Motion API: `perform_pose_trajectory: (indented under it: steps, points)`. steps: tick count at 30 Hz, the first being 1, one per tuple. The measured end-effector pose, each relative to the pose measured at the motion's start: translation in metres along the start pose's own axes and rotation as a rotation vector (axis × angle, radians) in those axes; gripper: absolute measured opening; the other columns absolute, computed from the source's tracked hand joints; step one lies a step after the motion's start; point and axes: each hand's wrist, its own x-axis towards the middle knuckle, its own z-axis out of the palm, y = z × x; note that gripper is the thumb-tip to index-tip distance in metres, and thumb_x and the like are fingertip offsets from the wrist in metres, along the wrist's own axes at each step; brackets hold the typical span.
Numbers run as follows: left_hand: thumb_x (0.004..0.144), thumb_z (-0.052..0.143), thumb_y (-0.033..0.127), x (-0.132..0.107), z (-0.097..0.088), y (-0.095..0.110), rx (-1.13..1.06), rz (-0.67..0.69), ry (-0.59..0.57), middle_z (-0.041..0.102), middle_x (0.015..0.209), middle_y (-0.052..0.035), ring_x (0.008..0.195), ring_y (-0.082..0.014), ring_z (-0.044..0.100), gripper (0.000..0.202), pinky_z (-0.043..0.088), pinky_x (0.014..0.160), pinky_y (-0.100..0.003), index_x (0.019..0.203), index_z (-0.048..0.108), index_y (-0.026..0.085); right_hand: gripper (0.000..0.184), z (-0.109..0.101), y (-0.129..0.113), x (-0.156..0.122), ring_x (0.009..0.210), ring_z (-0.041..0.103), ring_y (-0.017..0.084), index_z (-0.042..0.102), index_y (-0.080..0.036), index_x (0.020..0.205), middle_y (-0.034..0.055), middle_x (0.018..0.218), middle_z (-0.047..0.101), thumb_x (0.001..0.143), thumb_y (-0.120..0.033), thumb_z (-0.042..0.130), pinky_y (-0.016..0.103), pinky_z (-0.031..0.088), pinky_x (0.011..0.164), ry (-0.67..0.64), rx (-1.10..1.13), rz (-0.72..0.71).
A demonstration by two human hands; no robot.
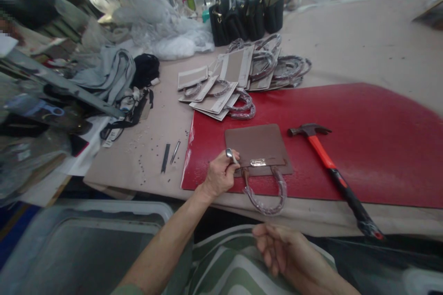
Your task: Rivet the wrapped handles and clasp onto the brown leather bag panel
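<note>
The head view has the left hand pinching a metal tool at the edge of a brown bag, which lies on the red mat beside the metal clasp's side down toward the person. The right hand hangs loosely curled above the lap, nothing visible in it. With no second hand on the bag, it could slide and let the tool's tip scratch it. The wrapped handle reaches the table's front edge, where a snag could drag the bag; a bumped hammer grip, also there, might fall.
</note>
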Motion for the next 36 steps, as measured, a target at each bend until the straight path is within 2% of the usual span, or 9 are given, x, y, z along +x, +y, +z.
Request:
perform_pose_trajectory:
  steps: [4,8,11,17,21,25,29,32,36]
  points:
    - [0.088,0.053,0.011,0.001,-0.001,0.002,0.011,0.003,-0.028,0.071,0.103,-0.0103,0.1,-0.0209,0.07,0.017,0.056,0.093,-0.037,0.1,0.063,0.018,0.046,-0.02,-0.056,-0.028,0.059,0.059,0.018,0.072,-0.019,0.092,0.0071,0.073,0.068,0.079,-0.062,0.064,0.03,0.044,0.054,0.238,-0.604,-0.309]
    - [0.087,0.053,0.01,0.0,0.0,0.0,0.012,-0.002,-0.035,0.071,0.103,-0.0097,0.101,-0.0211,0.069,0.018,0.056,0.094,-0.037,0.1,0.062,0.018,0.039,-0.06,-0.125,-0.038,0.092,0.062,0.032,0.066,-0.02,0.103,0.0168,0.105,0.068,0.081,-0.05,0.056,0.045,0.046,0.08,0.989,-1.334,-0.933]
    - [0.087,0.053,0.008,-0.001,0.002,-0.002,0.002,0.013,-0.032,0.071,0.102,-0.0096,0.099,-0.0213,0.07,0.019,0.057,0.091,-0.036,0.101,0.062,0.018,0.036,-0.086,-0.152,-0.034,0.092,0.059,0.036,0.063,-0.017,0.101,0.0236,0.103,0.064,0.087,-0.048,0.05,0.046,0.043,0.076,1.168,-1.706,-0.799]
    - [0.085,0.054,0.006,0.001,0.005,-0.003,-0.011,0.03,-0.032,0.07,0.101,-0.009,0.098,-0.0218,0.07,0.02,0.058,0.089,-0.034,0.099,0.061,0.019,0.016,-0.088,-0.169,-0.02,0.059,0.052,0.02,0.05,-0.024,0.072,0.0044,0.064,0.056,0.075,-0.036,0.061,0.033,0.038,0.055,0.912,-1.317,-0.491]
    - [0.085,0.055,0.006,0.002,0.007,-0.002,-0.03,0.006,-0.037,0.07,0.101,-0.0092,0.097,-0.0221,0.07,0.018,0.057,0.089,-0.034,0.096,0.061,0.019,0.024,-0.061,-0.177,-0.02,0.05,0.044,0.011,0.053,-0.021,0.078,-0.001,0.064,0.053,0.061,-0.027,0.069,0.024,0.038,0.046,0.482,-0.536,-0.343]
    - [0.084,0.056,0.005,0.002,0.009,-0.003,-0.046,0.007,-0.032,0.07,0.1,-0.0084,0.097,-0.022,0.069,0.018,0.057,0.09,-0.034,0.095,0.061,0.018,0.024,-0.018,-0.173,-0.036,0.041,0.027,0.005,0.055,-0.02,0.082,-0.0077,0.06,0.038,0.07,-0.034,0.071,0.018,0.024,0.036,0.424,-0.263,-0.428]
    - [0.084,0.055,0.006,0.002,0.009,-0.003,-0.055,0.007,-0.021,0.07,0.099,-0.0082,0.096,-0.0216,0.069,0.018,0.057,0.09,-0.034,0.095,0.061,0.018,0.042,0.03,-0.164,-0.065,0.04,0.038,0.01,0.055,-0.024,0.085,-0.0051,0.057,0.045,0.09,-0.065,0.055,0.022,0.03,0.036,0.56,-0.712,-0.883]
    - [0.084,0.055,0.006,0.001,0.009,-0.003,-0.042,0.0,-0.021,0.07,0.098,-0.0079,0.096,-0.0215,0.069,0.017,0.057,0.09,-0.034,0.094,0.062,0.018,0.045,0.051,-0.161,-0.076,0.038,0.043,0.012,0.05,-0.025,0.077,-0.0027,0.051,0.049,0.098,-0.063,0.043,0.026,0.028,0.039,0.587,-1.306,-1.213]
    - [0.084,0.054,0.007,0.001,0.009,-0.004,-0.024,-0.014,-0.042,0.069,0.094,-0.0064,0.092,-0.0202,0.069,0.019,0.058,0.086,-0.033,0.096,0.063,0.019,0.039,0.052,-0.166,-0.078,0.035,0.04,0.012,0.047,-0.025,0.075,-0.0026,0.05,0.051,0.104,-0.049,0.036,0.031,0.021,0.043,0.454,-1.911,-1.315]
